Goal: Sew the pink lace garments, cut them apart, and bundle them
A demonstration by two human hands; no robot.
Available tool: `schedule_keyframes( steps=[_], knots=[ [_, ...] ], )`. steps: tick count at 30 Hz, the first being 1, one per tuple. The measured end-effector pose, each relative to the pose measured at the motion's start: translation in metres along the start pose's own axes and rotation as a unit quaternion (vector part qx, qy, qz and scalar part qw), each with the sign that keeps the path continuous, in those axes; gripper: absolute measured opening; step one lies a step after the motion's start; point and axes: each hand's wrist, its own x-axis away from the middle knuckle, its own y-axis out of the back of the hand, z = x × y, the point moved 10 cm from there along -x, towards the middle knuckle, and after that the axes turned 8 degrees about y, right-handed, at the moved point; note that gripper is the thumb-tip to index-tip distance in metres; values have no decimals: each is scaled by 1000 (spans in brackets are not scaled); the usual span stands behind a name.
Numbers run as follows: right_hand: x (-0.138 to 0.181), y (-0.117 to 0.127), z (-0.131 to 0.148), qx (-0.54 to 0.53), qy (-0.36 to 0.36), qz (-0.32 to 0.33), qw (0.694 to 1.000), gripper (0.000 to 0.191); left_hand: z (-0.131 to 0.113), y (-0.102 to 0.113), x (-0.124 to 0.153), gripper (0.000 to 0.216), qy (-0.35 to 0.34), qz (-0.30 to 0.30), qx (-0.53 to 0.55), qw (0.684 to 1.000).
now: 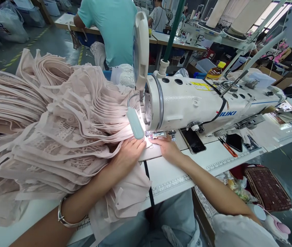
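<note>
The white sewing machine stands before me, its lamp brightening the area around the presser foot. My left hand rests on pale pink fabric just left of the foot, fingers close together and pressing on the cloth. Beside the foot on the right, my right hand has its fingertips at the fabric edge, closed on it as far as I can see. Glare partly hides the stitching spot. A thick heap of pale pink lace-trimmed pieces reaches up to my left forearm.
A light-green lamp hangs close by the needle. Right of my hands lie a phone, a red-handled cutter and a dark phone-like item. A ruler strip runs along the table's front. A person in teal sits beyond.
</note>
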Motion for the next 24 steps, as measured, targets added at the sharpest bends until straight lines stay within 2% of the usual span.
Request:
schedule_keyframes(
  steps=[4,7,9,12,15,20,24],
  knots=[
    [1,-2,13,17,70,4,997,53,0,-2,-1,27,2,-9,3,1000],
    [3,-3,19,29,91,13,995,54,-1,-1,-5,23,1,-21,-8,1000],
    [4,-1,22,40,97,8,994,54,-1,-4,-7,24,-2,-4,-9,1000],
    [4,1,24,73,95,-9,993,51,6,-11,-10,23,43,36,6,998],
    [5,1,26,111,96,-15,989,42,15,-12,-8,20,91,46,52,993],
    [7,7,38,162,123,-42,978,30,3,4,-3,29,14,-2,124,992],
    [8,7,49,196,152,-45,968,32,-7,2,-2,23,-31,16,64,997]
  ],
)
